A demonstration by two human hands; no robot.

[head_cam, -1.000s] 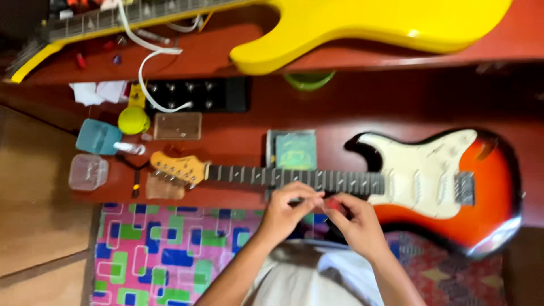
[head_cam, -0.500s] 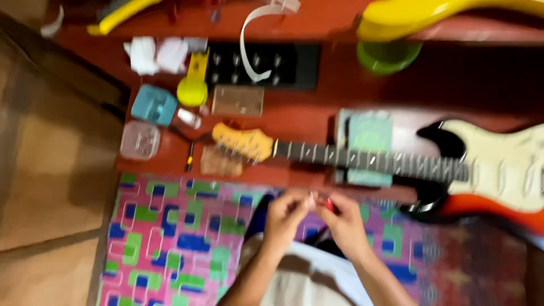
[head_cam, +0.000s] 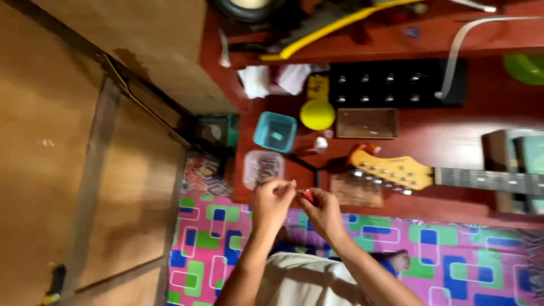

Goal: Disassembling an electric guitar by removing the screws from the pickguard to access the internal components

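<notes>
Pinching a small red object (head_cam: pixel 307 196), possibly a tool, between left hand (head_cam: pixel 273 203) and right hand (head_cam: pixel 324 211), fingers closed, hovering beside red workbench (head_cam: pixel 453 136), above patterned rug (head_cam: pixel 226 238)

place: guitar repair workshop | signs: guitar neck (head_cam: pixel 453 177) on red workbench (head_cam: pixel 453 136), parts boxes (head_cam: pixel 263 168)

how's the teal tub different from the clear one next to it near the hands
The teal tub is opaque and looks nearly empty; the clear tub is see-through and holds small metal-looking bits. The teal tub lies farther from the left hand, the clear tub just beyond it. Both are small, open and on the red bench.
</notes>
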